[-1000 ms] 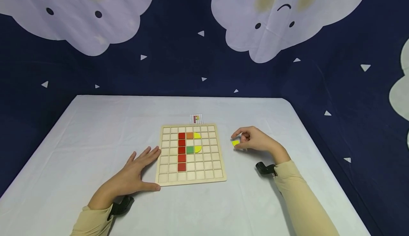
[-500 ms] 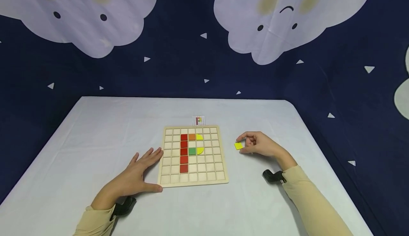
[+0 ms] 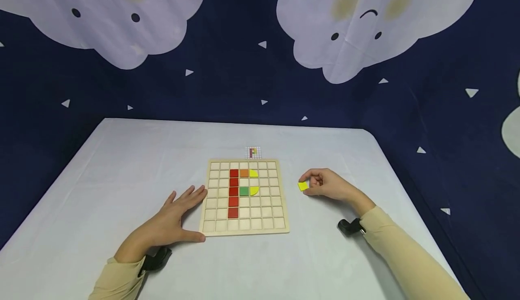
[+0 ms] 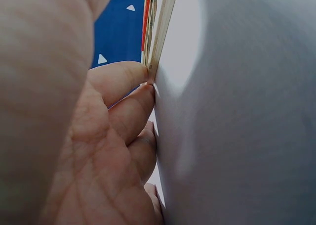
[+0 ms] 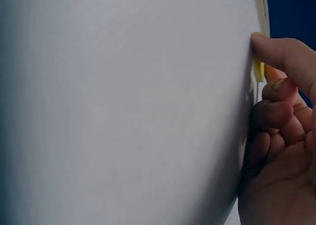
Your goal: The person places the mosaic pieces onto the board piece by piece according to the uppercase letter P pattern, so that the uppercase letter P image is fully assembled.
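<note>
A wooden grid board (image 3: 245,224) lies flat on the table, with a column of red square tiles (image 3: 233,191) on it. Beside that column are an orange tile (image 3: 244,173), a green tile (image 3: 243,191) and two yellow round-edged tiles (image 3: 254,191). My left hand (image 3: 172,222) rests spread at the board's left side, fingertips and thumb at its edge; the left wrist view shows the fingers (image 4: 129,111) meeting the rim. To the right of the board, my right hand (image 3: 331,185) pinches a yellow tile (image 3: 303,186) between thumb and index finger, close to the tabletop.
Just behind the board lies a small pattern card (image 3: 253,152) showing a coloured figure on a grid. White cloth covers the table (image 3: 154,155). A dark blue backdrop (image 3: 227,88) with clouds and triangles stands behind it. Each wrist wears a black camera (image 3: 350,227).
The yellow tile has turned a little in my right fingers and shows more of its face. My left hand stays at the board, and the tiles on it have not moved.
</note>
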A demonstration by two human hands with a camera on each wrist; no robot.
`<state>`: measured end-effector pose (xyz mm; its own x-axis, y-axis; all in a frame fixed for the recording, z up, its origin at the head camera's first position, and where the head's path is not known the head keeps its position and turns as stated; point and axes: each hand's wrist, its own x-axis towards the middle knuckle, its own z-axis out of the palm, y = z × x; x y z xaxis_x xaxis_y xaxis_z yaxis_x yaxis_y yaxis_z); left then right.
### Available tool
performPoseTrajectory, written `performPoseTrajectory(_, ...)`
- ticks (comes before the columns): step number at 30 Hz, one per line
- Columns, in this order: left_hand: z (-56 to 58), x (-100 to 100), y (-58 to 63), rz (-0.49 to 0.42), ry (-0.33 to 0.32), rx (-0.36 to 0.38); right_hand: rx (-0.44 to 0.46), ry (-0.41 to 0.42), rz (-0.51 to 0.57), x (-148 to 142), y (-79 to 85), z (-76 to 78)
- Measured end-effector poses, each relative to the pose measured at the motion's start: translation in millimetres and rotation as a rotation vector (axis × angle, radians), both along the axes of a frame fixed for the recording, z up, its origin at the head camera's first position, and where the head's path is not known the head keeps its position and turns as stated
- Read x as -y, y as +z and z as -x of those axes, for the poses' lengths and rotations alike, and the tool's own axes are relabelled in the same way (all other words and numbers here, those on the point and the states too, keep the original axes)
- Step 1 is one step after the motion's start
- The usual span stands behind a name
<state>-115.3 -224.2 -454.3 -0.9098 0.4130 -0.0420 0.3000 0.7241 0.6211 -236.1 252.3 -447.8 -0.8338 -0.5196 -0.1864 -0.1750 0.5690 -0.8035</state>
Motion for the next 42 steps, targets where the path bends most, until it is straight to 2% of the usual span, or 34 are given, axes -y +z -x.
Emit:
performPoseTrajectory(16, 1.2, -4.2, 2.3, -0.001, 0.003, 0.020, 0.020, 0.006, -0.030, -4.2, 5.7, 1.0)
performPoseTrajectory(25, 1.2, -2.1, 2.6, -0.001, 0.001, 0.020, -0.053, 0.011, -0.083, 2.2, 4.4, 2.1)
performPoseTrajectory(32, -0.6, -0.9, 3.2, -0.008, -0.003, 0.016, -0.073, 0.030, -0.123, 8.7, 6.1, 4.9)
performPoseTrajectory(42, 0.8, 0.0, 1.5, -0.004, 0.001, 0.016, -0.142, 0.028, -0.116, 32.4, 18.2, 6.7)
